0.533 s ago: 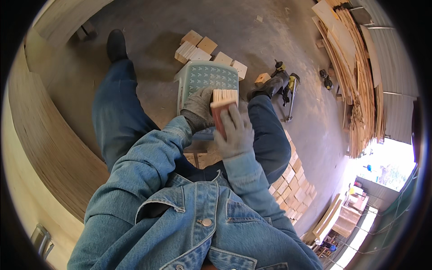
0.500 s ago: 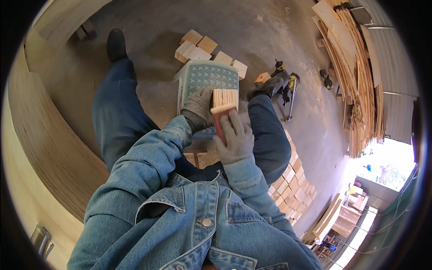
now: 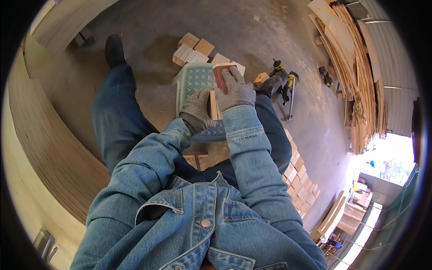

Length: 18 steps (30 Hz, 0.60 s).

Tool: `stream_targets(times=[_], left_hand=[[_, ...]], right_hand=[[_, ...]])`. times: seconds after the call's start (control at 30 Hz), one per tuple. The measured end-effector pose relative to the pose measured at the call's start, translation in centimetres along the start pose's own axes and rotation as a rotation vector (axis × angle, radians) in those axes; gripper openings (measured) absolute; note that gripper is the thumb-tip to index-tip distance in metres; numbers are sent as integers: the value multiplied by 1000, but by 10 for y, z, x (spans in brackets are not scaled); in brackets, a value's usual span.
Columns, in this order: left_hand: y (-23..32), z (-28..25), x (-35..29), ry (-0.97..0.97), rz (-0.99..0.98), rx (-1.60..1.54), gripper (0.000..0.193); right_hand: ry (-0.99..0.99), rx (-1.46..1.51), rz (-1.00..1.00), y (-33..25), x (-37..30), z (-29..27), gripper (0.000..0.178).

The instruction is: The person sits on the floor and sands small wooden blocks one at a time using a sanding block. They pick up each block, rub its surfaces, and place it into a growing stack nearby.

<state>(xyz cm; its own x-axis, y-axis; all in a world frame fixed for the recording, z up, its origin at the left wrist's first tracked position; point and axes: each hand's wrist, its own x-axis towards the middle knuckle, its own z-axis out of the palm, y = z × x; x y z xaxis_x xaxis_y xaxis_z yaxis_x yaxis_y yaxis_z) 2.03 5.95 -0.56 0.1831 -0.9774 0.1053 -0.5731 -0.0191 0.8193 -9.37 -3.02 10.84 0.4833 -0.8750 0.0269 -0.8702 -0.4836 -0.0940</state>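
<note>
My left hand (image 3: 196, 109) has fingers closed on the wood (image 3: 214, 108), probably to steady it over the stool (image 3: 197, 75); my right hand (image 3: 240, 95) grips the red block (image 3: 220, 78).

Grey concrete floor (image 3: 150, 94), left of pale-green plastic stool (image 3: 193, 77): open lane. Far side barred by pale square wooden blocks (image 3: 183, 54). Right: grey-gloved right hand (image 3: 236, 93) over stool's edge, then blue-trousered right leg (image 3: 271, 123) blocking.

Downward fisheye from head height
</note>
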Motion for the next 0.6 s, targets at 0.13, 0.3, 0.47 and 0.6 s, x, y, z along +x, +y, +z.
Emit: stream_targets(times=[0.13, 0.3, 0.47, 0.6], left_hand=[[2, -2, -1, -10, -7, -34, 95], [5, -7, -3, -24, 66, -19, 98], [4, -3, -5, -36, 54, 73, 98], [12, -10, -3, -66, -3, 18, 99]], right_hand=[[-61, 81, 16, -2, -31, -12, 70], [60, 75, -111, 17, -132, -4, 66], [89, 114, -158, 26, -164, 0, 65], [67, 84, -114, 27, -109, -5, 67]])
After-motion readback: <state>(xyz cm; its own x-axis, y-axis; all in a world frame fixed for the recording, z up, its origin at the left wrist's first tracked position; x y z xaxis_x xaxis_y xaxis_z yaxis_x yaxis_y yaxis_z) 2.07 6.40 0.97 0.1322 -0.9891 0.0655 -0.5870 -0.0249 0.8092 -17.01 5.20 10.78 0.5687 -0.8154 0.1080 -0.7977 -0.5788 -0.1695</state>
